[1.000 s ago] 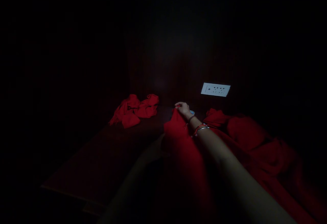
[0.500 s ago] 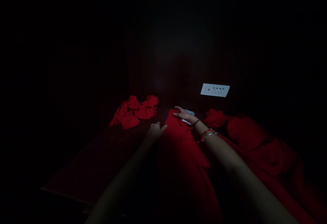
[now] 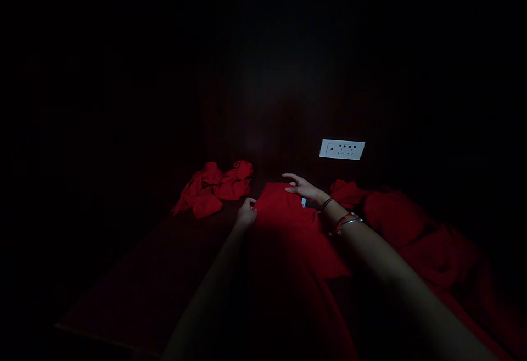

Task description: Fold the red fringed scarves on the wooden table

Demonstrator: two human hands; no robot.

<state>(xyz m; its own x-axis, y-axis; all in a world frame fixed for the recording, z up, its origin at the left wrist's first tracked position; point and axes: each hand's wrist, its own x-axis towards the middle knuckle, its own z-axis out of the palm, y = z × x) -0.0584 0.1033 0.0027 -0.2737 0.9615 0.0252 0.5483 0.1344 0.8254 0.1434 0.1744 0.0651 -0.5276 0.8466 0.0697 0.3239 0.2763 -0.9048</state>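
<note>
Far to the left, on the dark tabletop, a crumpled red scarf lies bunched near the wall, well apart from both hands and seemingly set out of the way. Toward the middle, the left hand closes its fingers on the near left edge of the red cloth, a pinch that appears to pull that side straight. The cloth itself lies spread flat on the tabletop between the two forearms, its far edge close to the wall and its near end running down into shadow toward the person. It looks soft and matte, a deep even red, fairly smooth where the light catches it. Over its far right corner the right hand is open, fingers extended and slightly fanned, gripping nothing; it seems to rest on or just above the fabric as if to flatten it, though the gloom makes contact hard to judge. Thin bracelets circle that wrist. On the wall behind sits a white socket plate, and further right a loose heap of red fabric sprawls just beside the right forearm.
</note>
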